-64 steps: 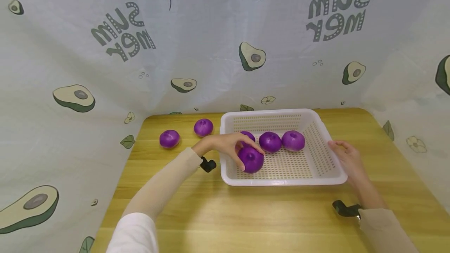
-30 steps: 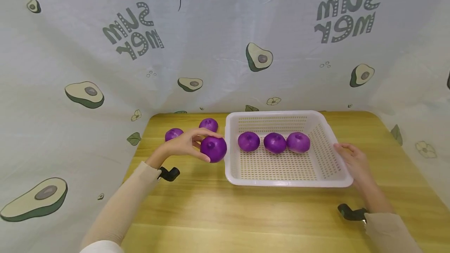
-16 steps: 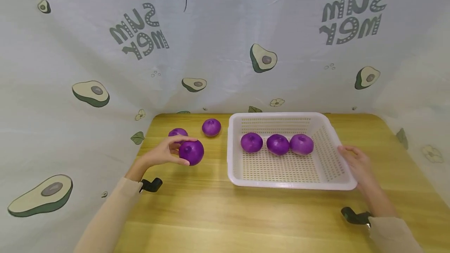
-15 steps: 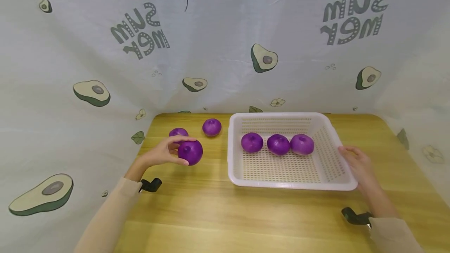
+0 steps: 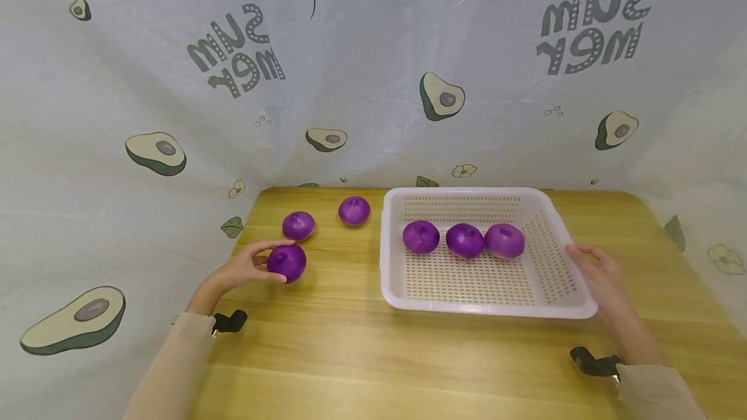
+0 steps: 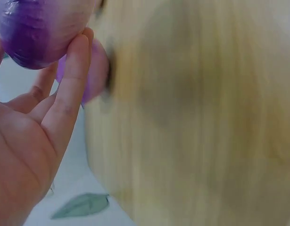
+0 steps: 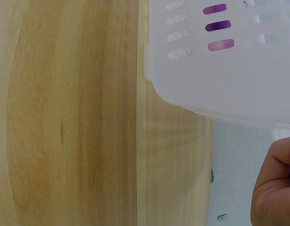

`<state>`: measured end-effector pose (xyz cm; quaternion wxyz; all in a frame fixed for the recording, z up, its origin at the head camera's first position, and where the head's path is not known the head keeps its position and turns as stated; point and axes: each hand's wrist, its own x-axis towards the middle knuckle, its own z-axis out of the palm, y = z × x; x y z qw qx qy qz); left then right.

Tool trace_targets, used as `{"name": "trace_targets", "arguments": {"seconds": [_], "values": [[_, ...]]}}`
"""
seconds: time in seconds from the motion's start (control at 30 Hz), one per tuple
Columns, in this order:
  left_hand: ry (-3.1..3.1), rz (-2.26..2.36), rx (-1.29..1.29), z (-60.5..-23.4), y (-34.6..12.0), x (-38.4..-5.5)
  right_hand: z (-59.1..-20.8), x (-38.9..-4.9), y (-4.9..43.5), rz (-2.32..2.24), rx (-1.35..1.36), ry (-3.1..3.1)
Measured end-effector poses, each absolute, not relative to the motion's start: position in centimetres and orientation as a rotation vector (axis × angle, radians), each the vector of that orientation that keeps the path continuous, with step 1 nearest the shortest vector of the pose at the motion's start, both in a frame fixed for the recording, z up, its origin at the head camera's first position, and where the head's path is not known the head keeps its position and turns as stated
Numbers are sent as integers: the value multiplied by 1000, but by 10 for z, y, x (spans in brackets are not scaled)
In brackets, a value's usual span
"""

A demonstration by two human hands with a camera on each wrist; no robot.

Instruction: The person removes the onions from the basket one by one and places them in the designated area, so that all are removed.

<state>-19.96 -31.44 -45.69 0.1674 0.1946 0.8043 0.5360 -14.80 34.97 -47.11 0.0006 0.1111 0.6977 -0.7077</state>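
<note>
three glossy round onions [image 5: 465, 241] sit inside the perforated plastic basket [image 5: 473, 308], the right hand [image 5: 601, 275] gripping its right side, the left hand [image 5: 244, 268] grasping a smooth purple bulb [image 5: 289, 263] left of it.

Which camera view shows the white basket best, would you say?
The head view: it takes in nearly the whole white basket, with three purple onions inside. The right wrist view shows only part of it, from outside; the left wrist view shows none of it.

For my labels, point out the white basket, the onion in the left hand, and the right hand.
White basket [image 5: 469, 282]: head view, bare slotted floor.
Held onion [image 5: 290, 262]: head view, middle of its skin.
Right hand [image 5: 601, 277]: head view, back of the hand.
</note>
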Motion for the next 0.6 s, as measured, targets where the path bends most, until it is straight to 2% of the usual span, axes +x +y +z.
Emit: {"name": "trace_targets", "arguments": {"seconds": [0.27,0.6], "values": [[2334,1621,378,-477,-339,-193,-471,-147,350,-2183,353,2238],[2428,1594,373,-490,-353,-189,-472,-149,350,-2273,313,2176]]}}
